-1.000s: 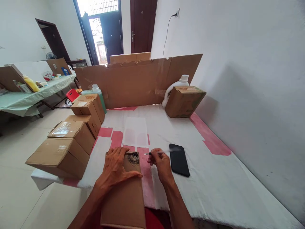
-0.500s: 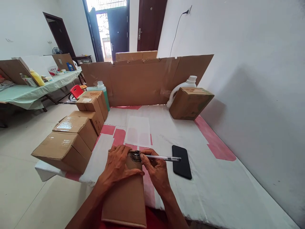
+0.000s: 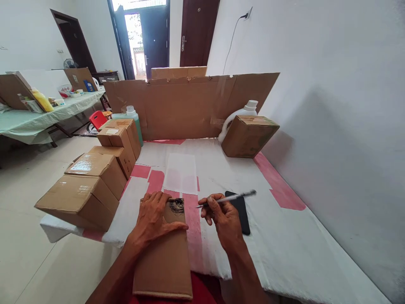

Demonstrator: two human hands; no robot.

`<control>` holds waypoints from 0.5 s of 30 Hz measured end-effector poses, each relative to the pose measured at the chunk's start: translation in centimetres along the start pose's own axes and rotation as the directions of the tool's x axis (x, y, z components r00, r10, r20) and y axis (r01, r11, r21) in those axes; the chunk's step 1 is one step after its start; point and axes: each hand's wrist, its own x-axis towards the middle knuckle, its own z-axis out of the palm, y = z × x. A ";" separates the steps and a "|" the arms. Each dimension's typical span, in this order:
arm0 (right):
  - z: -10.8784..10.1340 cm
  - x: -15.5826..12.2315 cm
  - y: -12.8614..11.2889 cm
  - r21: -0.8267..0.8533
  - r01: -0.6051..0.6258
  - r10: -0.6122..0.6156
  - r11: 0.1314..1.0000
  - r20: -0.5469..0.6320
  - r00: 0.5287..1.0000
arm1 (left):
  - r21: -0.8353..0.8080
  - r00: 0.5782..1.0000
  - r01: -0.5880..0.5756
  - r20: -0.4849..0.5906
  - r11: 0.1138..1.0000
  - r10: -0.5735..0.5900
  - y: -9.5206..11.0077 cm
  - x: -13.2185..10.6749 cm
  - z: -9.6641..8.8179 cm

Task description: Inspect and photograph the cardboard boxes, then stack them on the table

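While the left hand (image 3: 152, 219), spread wide, clasps the box (image 3: 164, 266) beneath, right hand (image 3: 226, 221) pinching pen (image 3: 236, 196) alongside.

Steadying brown cardboard piece (image 3: 163, 257) with spread left hand (image 3: 153, 219), thumb at right edge. Black scribble (image 3: 176, 206) near far right corner. Pinching pen (image 3: 236, 196) in right hand (image 3: 225, 217), tip off cardboard, pointing left. Note black smartphone (image 3: 243, 215) partly behind right hand on cloth-covered desk (image 3: 291, 253); taped cartons (image 3: 76, 192) along left side, white jug (image 3: 247, 110) behind lone box (image 3: 247, 138), upright cardboard panel (image 3: 180, 109) at back.
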 end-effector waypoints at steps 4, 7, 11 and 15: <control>-2.2 1.5 3.2 -0.511 -0.208 0.202 0.834 -0.068 0.977 | 0.036 1.000 -0.001 0.003 0.999 0.001 0.0 0.1 -0.1; -2.3 1.5 5.3 -0.654 -0.290 0.253 0.699 -0.154 0.955 | 0.047 1.000 -0.006 -0.002 0.999 0.006 -0.2 0.1 0.0; -1.1 0.8 6.0 -0.761 -0.314 0.273 0.568 -0.186 0.944 | 0.051 0.998 -0.042 -0.035 0.998 0.043 -0.4 0.1 -0.1; -1.6 0.4 5.0 -0.793 -0.332 0.259 0.510 -0.227 0.939 | 0.042 0.998 -0.032 -0.046 0.999 0.033 -0.3 0.1 -0.2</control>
